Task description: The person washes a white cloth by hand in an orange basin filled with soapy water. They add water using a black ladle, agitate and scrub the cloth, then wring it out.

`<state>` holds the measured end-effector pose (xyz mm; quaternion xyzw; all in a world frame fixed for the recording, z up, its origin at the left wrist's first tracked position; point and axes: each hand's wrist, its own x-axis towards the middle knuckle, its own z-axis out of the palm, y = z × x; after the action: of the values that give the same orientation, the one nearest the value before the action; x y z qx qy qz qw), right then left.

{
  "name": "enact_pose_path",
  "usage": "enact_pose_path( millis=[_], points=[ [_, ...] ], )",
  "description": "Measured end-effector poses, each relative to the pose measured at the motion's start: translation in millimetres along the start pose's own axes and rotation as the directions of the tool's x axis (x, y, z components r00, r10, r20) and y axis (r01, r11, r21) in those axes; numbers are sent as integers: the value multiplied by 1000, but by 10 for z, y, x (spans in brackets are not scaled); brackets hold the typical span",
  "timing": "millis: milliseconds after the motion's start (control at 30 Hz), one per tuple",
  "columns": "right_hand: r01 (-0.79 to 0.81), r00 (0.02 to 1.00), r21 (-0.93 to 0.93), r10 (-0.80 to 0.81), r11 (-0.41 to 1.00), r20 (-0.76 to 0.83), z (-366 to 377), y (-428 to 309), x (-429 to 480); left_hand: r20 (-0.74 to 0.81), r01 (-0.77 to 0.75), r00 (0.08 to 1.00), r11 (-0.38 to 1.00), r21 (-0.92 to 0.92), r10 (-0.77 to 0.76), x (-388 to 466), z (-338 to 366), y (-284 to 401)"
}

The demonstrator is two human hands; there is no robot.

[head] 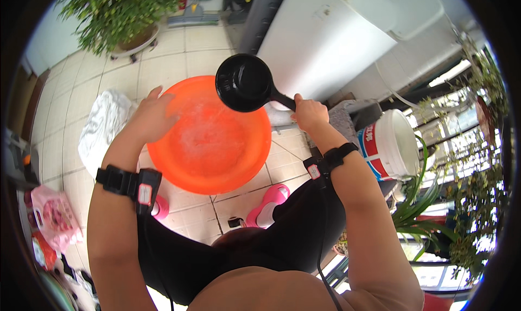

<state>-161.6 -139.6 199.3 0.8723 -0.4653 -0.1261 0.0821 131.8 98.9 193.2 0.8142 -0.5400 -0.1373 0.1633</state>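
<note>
A round orange plastic basin (207, 148) rests on the tiled floor between my feet and beyond them. Its inside looks shiny, with whitish patches; whether it holds water is hard to tell. My right hand (310, 112) grips the handle of a black plastic dipper (244, 83), whose bowl is over the basin's far right rim. My left hand (154, 117) is spread above the basin's left rim, holding nothing. Left of the basin, close to that hand, a white cloth (103, 125) lies bunched on the floor.
A white bucket (397, 144) stands at the right on a stone ledge, near green plants. Behind the basin is a white appliance-like cabinet (317, 38). A potted plant (118, 14) on a wheeled stand is at the far left; a pink bag (55, 217) lies at the near left.
</note>
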Motion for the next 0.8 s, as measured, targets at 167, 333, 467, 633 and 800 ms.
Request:
enact_pose_path(
  millis=[167,333,467,633,800],
  points=[
    [-284,939,746,16,602,345,-333,1156,-467,-32,-176,984,984,33,177,83,95,-108],
    [-349,891,781,442,518,104,-611,2659,-1652,15,-142,990,990,-21,143,130,162,-75],
    [-793,591,128,803,596,-74,-546,3374,-2164,77,-106,991,994,-21,108,188,195,-44],
    [-920,385,-71,923,385,8,-185,3865,-2025,108,-58,993,998,5,57,271,266,43],
    [-837,473,-275,878,473,73,201,4039,-1571,155,-28,988,1000,15,25,290,339,147]
  ],
)
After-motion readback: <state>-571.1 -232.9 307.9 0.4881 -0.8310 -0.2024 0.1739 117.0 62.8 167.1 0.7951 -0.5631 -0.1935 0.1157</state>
